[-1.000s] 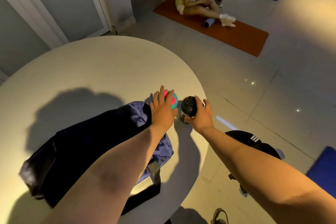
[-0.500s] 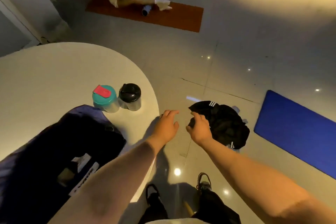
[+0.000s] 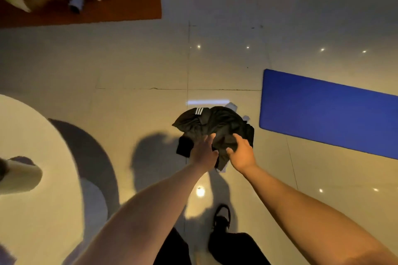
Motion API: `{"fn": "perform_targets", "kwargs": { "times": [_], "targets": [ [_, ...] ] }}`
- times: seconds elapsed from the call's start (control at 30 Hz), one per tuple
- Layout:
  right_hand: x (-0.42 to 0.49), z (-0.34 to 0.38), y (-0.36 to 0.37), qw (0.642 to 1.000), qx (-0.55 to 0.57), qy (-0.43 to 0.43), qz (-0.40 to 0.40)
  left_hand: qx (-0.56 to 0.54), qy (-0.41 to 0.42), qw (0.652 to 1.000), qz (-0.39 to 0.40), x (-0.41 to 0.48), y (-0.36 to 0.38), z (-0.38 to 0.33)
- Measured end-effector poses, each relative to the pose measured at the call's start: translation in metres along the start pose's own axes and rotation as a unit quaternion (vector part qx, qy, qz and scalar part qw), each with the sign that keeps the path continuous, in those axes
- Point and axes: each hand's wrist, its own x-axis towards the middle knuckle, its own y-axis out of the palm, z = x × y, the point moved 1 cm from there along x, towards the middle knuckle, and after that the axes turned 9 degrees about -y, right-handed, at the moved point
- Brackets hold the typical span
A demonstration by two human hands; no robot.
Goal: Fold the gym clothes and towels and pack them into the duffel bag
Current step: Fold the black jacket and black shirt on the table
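- Shiny pale tiles make up the floor (image 3: 140, 71), and all the things in this job lie on it or beside it.
- Closest is the person's own dark shoe (image 3: 221, 217), pointing at the clothes.
- Both bare arms reach out and down, side by side.
- On the left, the left hand (image 3: 204, 154) has straight fingers spread flat on the near edge of the black clothes (image 3: 217, 122). It holds nothing.
- Next to it, the right hand (image 3: 242, 156) has curled fingers, and its thumb looks to be pinching a fold of the cloth.
- These black clothes sit in a crumpled heap on the floor, just past the fingertips, a bit wider from left to right. Both hands are about as close as each other.
- I think the next move is to scoop up the heap, so the left hand must close too.
- White stripes (image 3: 199, 111) show at the far left of the heap. Small white bits peek out behind; I cannot tell what they are.
- Near the heap's right side lies a blue mat (image 3: 327, 112).
- Off to the left is a round white table (image 3: 32, 135). No duffel bag shows.
- Farthest away, another person sits on an orange mat (image 3: 129, 2).
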Motion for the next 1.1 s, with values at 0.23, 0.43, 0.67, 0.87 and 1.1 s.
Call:
{"fn": "perform_targets", "kwargs": {
  "times": [0.23, 0.43, 0.67, 0.87, 1.1],
  "targets": [
    [0.130, -0.124, 0.058, 0.997, 0.042, 0.063, -0.027, 0.058, 0.026, 0.997, 0.035, 0.155, 0.107, 0.013],
    [0.246, -0.240, 0.169, 0.991, 0.081, 0.096, -0.047, 0.106, 0.052, 0.992, 0.045, 0.291, 0.201, 0.067],
    [0.319, -0.294, 0.247, 0.983, 0.026, 0.132, -0.127, 0.096, 0.076, 0.991, 0.046, 0.414, 0.301, 0.130],
    [0.364, -0.339, 0.275, 0.978, 0.017, 0.205, -0.019, 0.100, 0.058, 0.993, 0.009, 0.485, 0.336, 0.163],
    [0.396, -0.362, 0.311, 0.971, 0.135, 0.196, -0.025, 0.093, 0.039, 0.993, 0.061, 0.530, 0.369, 0.171]
  ]
}}
